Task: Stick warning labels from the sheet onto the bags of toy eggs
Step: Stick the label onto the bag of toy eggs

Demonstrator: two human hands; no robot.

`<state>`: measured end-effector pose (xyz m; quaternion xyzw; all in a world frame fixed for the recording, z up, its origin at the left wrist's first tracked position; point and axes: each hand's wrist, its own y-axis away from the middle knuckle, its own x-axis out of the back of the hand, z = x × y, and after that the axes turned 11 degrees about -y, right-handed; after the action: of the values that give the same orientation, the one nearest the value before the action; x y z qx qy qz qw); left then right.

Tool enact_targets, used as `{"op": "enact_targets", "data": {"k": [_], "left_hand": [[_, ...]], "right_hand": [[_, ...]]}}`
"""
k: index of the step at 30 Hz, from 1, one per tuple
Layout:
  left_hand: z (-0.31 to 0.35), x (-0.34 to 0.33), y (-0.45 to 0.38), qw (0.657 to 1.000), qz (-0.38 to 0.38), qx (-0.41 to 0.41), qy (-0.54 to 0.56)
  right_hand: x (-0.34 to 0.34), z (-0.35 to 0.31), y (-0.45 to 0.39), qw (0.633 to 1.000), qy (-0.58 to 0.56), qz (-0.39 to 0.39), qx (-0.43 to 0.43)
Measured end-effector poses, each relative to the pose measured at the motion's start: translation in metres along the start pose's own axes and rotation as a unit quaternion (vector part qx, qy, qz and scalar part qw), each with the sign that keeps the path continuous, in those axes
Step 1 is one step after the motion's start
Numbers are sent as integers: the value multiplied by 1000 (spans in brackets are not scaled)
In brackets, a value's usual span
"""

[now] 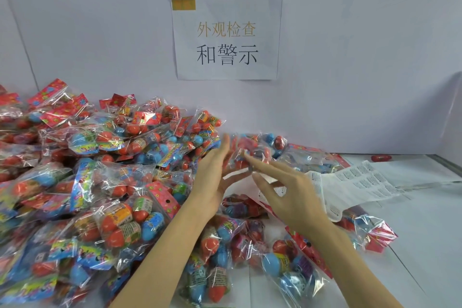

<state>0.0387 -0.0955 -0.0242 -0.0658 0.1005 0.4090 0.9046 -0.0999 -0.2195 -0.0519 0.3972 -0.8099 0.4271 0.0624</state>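
- Head view takes the label sheet (360,182) as its landmark: white, printed in rows, lying on the table (425,245) with its near end curling up over a bag.
- Just left of the sheet, both hands meet at one blurred bag of toy eggs (252,147). The left hand (215,177) lies flat against it, fingers straight; the right hand (287,190) reaches in with fingers extended. Whether it pinches a label or the film, I cannot tell.
- Far left of the sheet rises a big heap of bags (87,170); a smaller cluster (250,252) lies below the sheet, nearer the camera.
- No stuck label can be read on any bag, so the count done is unclear. Judging by the heap, most of the work looks to remain.
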Motion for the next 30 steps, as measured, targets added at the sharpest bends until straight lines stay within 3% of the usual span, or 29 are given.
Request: {"op": "enact_targets", "data": {"k": [4,8,12,15,17,21,24,27,30], "left_hand": [[2,0,0,999,30,3,27],[5,-1,-1,998,-54,8,-8],[-1,-2,-1,995,-101,-1,-20],[-4,2,-5,999,-36,-19,-17],[-7,4,-7,995,42,-46,-80],[-12,-1,-4,943,121,-206,-232],[-14,-3,-6,881,144,-312,-326],[-15,-3,-5,862,193,-315,-347],[-10,-1,-2,825,254,-325,-386]], "right_hand": [[-8,-8,-1,984,-165,19,-67],[-2,-11,-9,917,-318,105,-216],[3,-12,-9,894,-354,119,-249],[5,-13,-9,888,-367,127,-247],[7,-13,-10,878,-386,106,-260],[10,-13,-11,834,-450,85,-307],[11,-13,-10,843,-432,65,-314],[9,-15,-11,845,-444,66,-291],[2,-13,-8,909,-319,161,-213]]}}
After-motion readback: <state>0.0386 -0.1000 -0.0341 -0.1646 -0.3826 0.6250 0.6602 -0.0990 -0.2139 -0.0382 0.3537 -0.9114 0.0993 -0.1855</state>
